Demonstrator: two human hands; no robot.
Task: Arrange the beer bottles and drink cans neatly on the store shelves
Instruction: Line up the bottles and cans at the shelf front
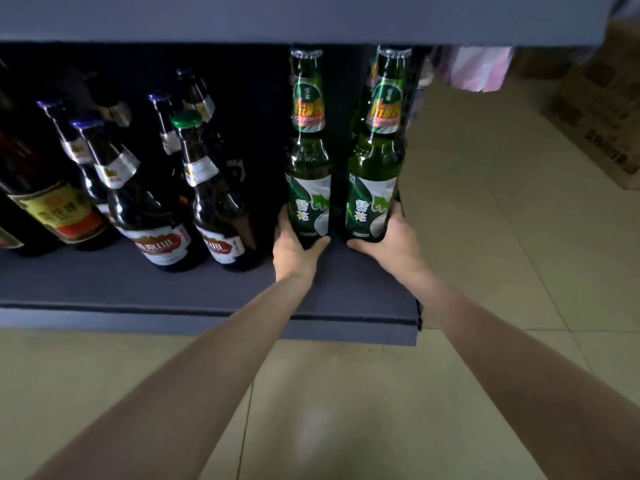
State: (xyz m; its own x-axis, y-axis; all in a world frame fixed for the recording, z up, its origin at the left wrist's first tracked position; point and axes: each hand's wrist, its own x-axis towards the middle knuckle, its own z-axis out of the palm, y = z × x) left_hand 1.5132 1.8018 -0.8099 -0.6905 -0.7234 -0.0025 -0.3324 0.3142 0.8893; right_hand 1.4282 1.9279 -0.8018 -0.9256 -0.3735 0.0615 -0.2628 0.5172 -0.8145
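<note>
Left hand (294, 245) and right hand (391, 242) each grip a green bottle (308, 199) base on the shelf (207, 289), likely needing sliding back into line.

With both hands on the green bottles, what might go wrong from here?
1. The right green bottle stands near the shelf's right end; a push by the right hand may tip it onto the tiled floor.
2. The caps sit close under the upper shelf; lifting may knock them.
3. The left hand, moving the left green bottle, may bump the brown bottles.
</note>
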